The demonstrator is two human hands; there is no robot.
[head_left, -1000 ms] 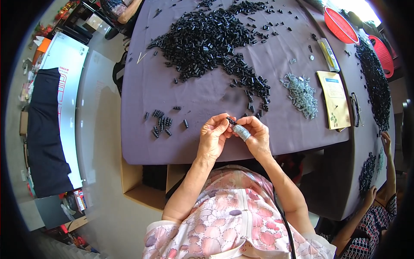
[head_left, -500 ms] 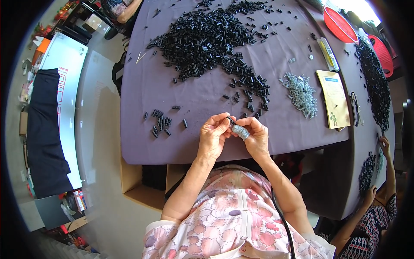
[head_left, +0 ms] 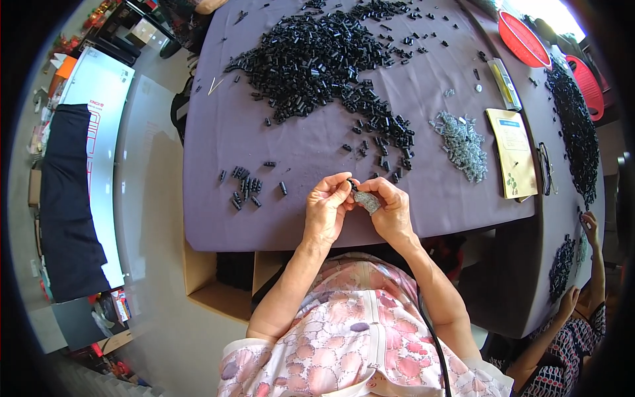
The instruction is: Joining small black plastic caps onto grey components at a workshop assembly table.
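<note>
Both hands meet over the near edge of the table (head_left: 264, 218), which is covered in a purple cloth. The left hand (head_left: 325, 210) and the right hand (head_left: 391, 212) hold between them a small black part (head_left: 352, 187); it sits pinched at the fingertips of both hands, just above the table's near edge. The left fingers (head_left: 340, 192) are curled together and closed on the part from its left. The right thumb wears a grey finger cover (head_left: 368, 202), pressed up against the part from below and to its right. Most of the part is hidden by the fingertips, so its shape cannot be made out.

Left of the hands, near the same edge, lies a small cluster of black pieces (head_left: 243, 188). A large heap of black pieces (head_left: 317, 59) fills the far middle of the table and trails toward the hands. To the right lies a pile of small clear-grey pieces (head_left: 463, 142), beside a yellow booklet (head_left: 512, 152) near the right edge. Two red lids (head_left: 522, 36) at the far right corner are partly cut off. Another person's hand (head_left: 589, 221) shows at the right edge, their body mostly out of view.
</note>
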